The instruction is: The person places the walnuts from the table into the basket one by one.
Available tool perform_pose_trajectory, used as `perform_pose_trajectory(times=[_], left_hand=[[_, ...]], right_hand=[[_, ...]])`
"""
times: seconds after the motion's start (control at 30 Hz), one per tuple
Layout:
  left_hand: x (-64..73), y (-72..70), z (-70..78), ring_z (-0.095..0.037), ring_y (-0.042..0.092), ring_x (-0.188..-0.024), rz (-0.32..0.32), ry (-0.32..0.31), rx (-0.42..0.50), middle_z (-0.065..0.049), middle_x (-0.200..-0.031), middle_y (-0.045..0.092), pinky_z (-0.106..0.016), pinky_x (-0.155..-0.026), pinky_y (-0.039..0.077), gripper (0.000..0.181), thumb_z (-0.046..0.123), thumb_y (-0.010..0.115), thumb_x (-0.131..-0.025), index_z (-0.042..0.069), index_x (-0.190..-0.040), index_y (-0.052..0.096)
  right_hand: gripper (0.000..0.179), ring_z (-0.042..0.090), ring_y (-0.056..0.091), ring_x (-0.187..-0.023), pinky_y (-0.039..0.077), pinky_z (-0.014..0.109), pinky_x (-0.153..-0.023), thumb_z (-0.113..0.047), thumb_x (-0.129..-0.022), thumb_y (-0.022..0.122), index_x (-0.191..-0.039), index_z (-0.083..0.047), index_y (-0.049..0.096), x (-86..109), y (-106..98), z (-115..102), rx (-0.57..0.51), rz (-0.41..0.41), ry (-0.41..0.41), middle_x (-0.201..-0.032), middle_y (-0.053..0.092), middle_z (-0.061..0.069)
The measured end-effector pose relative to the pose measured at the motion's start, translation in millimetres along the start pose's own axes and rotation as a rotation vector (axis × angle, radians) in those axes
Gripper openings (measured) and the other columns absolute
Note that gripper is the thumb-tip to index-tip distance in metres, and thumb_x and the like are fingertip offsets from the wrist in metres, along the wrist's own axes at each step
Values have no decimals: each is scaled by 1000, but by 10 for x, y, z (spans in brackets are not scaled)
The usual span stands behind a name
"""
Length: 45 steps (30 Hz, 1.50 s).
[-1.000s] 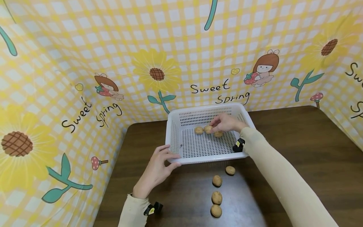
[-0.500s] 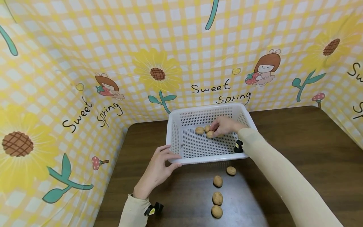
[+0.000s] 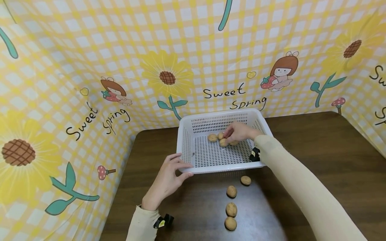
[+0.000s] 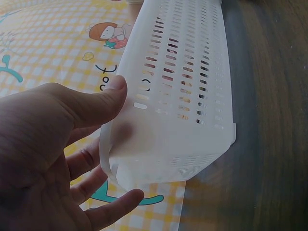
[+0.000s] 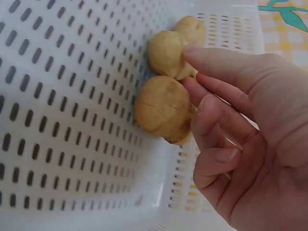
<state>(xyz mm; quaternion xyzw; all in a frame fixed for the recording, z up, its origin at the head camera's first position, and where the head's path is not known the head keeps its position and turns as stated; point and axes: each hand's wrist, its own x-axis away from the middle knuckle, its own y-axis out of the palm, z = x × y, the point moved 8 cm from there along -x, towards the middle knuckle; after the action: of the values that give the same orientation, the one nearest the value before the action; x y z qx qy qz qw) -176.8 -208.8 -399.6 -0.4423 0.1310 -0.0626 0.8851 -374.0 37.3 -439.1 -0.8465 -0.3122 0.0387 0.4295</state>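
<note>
In the head view a white perforated plastic basket [image 3: 223, 167] stands at the back of the table. My left hand [image 3: 169, 179] grips its near-left corner; in the left wrist view the thumb [image 4: 113, 94] presses the outer wall below the rim. My right hand [image 3: 239, 131] reaches inside the basket. In the right wrist view its thumb touches a walnut [image 5: 163, 53], with the index fingertip close beside it and the other fingers curled. A larger-looking walnut [image 5: 161, 106] lies close to the fingers. Several walnuts sit together on the basket floor, some partly hidden by the right hand.
On the dark wooden table [image 3: 325, 154], a near walnut [image 3: 230, 223] and several others form a loose line in front of the basket. A yellow checked cloth [image 3: 199, 50] with printed flowers hangs behind and along the sides.
My right hand has lowered a walnut to the basket floor, slightly nearer the front, and has stayed almost still since half a second ago. The left hand keeps its place on the corner.
</note>
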Motion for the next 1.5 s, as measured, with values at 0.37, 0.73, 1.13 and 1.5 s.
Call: perform_pose_trajectory(times=[0.37, 0.73, 1.13, 1.5], left_hand=[[6, 8, 3, -34, 46, -150, -5, 12, -5, -7, -116, 77, -59, -121, 44, 21, 19, 87, -90, 18, -110, 85], [-6, -32, 9, -35, 46, -149, -2, 13, -11, -8, -116, 77, -60, -121, 44, 22, 19, 88, -89, 15, -111, 85], [-6, 10, 2, -34, 45, -150, -10, 13, -2, -7, -112, 76, -60, -121, 44, 23, 20, 87, -90, 17, -113, 85], [-3, 5, 14, -35, 45, -150, -8, 9, -3, -8, -114, 76, -60, -121, 43, 23, 19, 87, -90, 15, -113, 85]], right_hand=[[34, 21, 73, -86, 65, 45, -82, -26, -101, 73, -127, -4, 75, 377, -419, -305, 34, 18, -31, -123, 77, 16], [20, 17, 73, -94, 59, 36, -78, -24, -98, 78, -112, -11, 83, 1044, -484, -771, 61, 244, -206, -110, 82, 6], [17, -6, 46, -50, 43, 18, -45, -22, -94, 83, -111, -24, 81, 1719, 452, -859, -180, 7, -516, -75, 71, -11], [28, -15, 42, -50, 46, 14, -46, -13, -93, 82, -121, -14, 78, 1831, 1236, -583, -299, -184, -536, -85, 73, -2]])
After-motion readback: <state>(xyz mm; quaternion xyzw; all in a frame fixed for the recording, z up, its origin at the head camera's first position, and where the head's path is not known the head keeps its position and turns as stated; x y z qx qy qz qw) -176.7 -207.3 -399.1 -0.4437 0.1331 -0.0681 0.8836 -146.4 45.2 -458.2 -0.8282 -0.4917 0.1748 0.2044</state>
